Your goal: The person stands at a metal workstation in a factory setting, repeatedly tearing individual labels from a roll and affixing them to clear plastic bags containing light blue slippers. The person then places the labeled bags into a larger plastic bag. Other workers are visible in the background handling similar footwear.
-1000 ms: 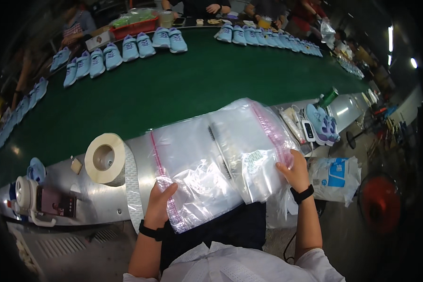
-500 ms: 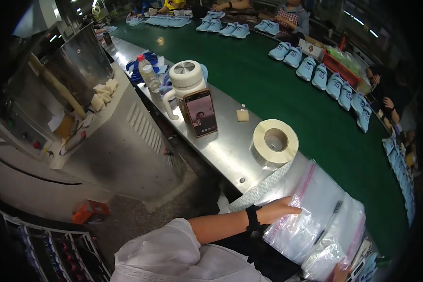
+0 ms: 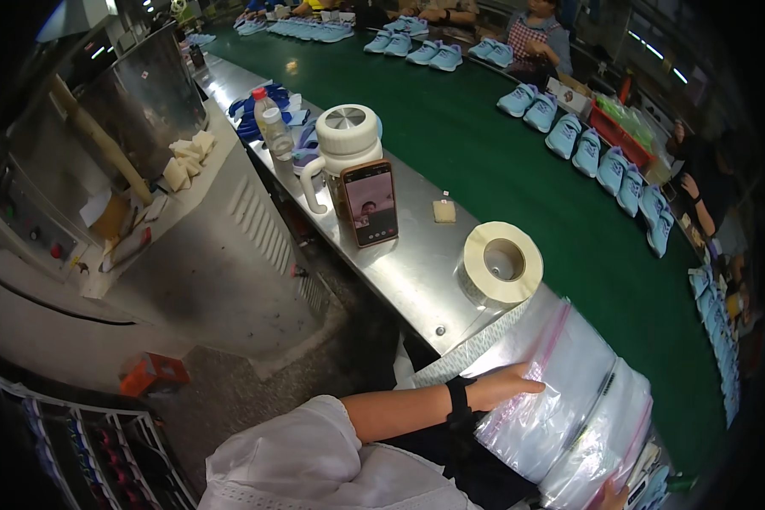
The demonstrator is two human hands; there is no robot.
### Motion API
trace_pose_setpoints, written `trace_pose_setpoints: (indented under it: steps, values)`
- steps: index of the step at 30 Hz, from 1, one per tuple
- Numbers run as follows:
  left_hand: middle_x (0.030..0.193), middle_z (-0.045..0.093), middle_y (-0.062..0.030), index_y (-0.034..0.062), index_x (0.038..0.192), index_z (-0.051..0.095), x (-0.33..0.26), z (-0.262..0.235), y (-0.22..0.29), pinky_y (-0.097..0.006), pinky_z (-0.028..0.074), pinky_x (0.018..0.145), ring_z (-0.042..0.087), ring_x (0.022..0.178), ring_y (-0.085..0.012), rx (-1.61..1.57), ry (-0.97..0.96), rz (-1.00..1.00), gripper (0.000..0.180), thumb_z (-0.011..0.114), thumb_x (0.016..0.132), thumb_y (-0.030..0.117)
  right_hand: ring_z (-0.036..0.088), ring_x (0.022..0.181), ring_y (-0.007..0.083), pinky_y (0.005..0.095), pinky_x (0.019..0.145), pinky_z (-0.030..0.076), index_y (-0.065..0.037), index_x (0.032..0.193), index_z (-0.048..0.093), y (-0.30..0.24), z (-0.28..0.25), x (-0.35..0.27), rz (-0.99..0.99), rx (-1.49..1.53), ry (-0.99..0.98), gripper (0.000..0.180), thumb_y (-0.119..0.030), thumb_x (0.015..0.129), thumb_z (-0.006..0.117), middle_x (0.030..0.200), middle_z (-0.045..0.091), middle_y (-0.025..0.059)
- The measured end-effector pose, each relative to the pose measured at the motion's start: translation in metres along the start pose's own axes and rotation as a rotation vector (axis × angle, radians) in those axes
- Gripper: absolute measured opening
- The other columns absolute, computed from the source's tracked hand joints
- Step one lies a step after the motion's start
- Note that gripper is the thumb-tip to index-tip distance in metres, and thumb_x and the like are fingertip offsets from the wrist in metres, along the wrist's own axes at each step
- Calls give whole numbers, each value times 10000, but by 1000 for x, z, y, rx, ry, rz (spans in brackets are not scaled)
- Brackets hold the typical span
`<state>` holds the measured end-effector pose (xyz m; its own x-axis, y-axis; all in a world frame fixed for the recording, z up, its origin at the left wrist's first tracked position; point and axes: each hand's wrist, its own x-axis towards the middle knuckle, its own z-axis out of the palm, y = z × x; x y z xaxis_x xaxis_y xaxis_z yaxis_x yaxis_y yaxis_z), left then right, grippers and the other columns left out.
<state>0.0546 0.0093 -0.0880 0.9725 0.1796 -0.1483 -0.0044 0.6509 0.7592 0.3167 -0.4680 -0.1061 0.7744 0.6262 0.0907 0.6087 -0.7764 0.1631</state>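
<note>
A stack of clear zip bags [image 3: 561, 416] with pink seal strips lies at the lower right, over the metal bench edge. My left hand [image 3: 508, 387] is closed on the near left side of the stack, thumb on top. At the lower right corner of the stack, my right hand [image 3: 612, 495] grips the plastic; most of it is cut off by the picture's rim. Beyond the bags stands a roll of pale labels [image 3: 501, 265], its printed strip [image 3: 476, 347] trailing down toward my left wrist.
A phone [image 3: 371, 202] leans against a white-lided jug [image 3: 348, 136] on the metal bench [image 3: 416, 289]. Bottles [image 3: 275, 134] stand behind. Light blue shoes [image 3: 563, 136] line the far side of the green belt [image 3: 476, 161], where other people sit. A metal machine [image 3: 221, 246] stands left.
The view has tilted slightly, so the bench things sit a little differently. My right hand has shifted slightly along the bags' edge; my left hand keeps its grip.
</note>
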Motion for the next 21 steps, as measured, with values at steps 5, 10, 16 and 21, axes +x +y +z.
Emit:
trace_pose_setpoints:
  steps: [5, 10, 16, 21]
  values:
    - [1165, 511, -115, -72, 1266, 371, -3, 2, 3, -271, 381, 908, 479, 1039, -144, 29, 20, 56, 510, 564, 846, 142, 587, 788, 311, 417, 727, 468, -42, 1051, 524, -63, -66, 10, 215, 28, 25, 243, -187, 857, 512, 815, 606, 148]
    - [1168, 510, -122, -77, 1265, 367, -1, -2, 0, -275, 387, 903, 481, 1038, -146, -8, -3, 54, 503, 555, 846, 128, 559, 849, 275, 422, 775, 442, -95, 1167, 495, 2, 11, 15, 280, 634, -227, 327, -207, 860, 488, 912, 594, 148]
    - [1191, 496, -133, -79, 1274, 352, 1, 3, 1, -272, 378, 917, 473, 1057, -151, 5, -35, 45, 513, 549, 850, 132, 571, 946, 345, 437, 847, 428, -114, 1247, 499, 68, 54, 18, -486, -1, -171, 487, -224, 774, 540, 1055, 603, 184]
    - [1211, 481, -143, -82, 1294, 322, 10, -10, -13, -268, 368, 928, 463, 1072, -157, -7, -11, 44, 547, 552, 851, 140, 586, 758, 322, 409, 680, 470, -65, 1182, 487, -62, -62, 39, 496, 692, -312, 435, -191, 782, 600, 887, 605, 197]
